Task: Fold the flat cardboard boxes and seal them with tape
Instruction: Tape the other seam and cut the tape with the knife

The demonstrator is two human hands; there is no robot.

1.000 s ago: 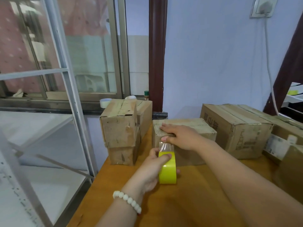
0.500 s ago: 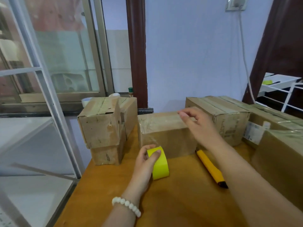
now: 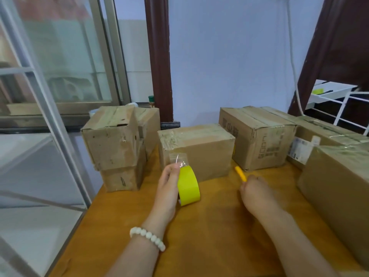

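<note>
**Right hand (image 3: 254,189) off the box top, now down on the yellow cutter (image 3: 240,173)**

Since the last frame the right hand has dropped from the middle box's upper edge to the cutter, which had been lying free on the surface (image 3: 217,232).

- 9 o'clock of the middle box: worn stacked boxes (image 3: 111,142), taped.
- 6 o'clock: left hand (image 3: 168,188) wrapped round the yellow tape roll (image 3: 188,186), thumb at its top.
- A short clear strip (image 3: 178,158) runs from the roll up onto the front face of the middle box (image 3: 199,150); it looks wrinkled and slack.
- 4 o'clock: right hand closed over the cutter's near end, tip poking out toward the box.
- 3 o'clock: more sealed boxes (image 3: 257,136).

Risks, as judged:
- A slack strip may fold onto itself, or tear raggedly instead of cutting clean.
- Tensioning it by pulling the roll could peel the end off the box or drag the box forward.
- The cut line sits close to the left thumb, so a slip could nick it.
</note>
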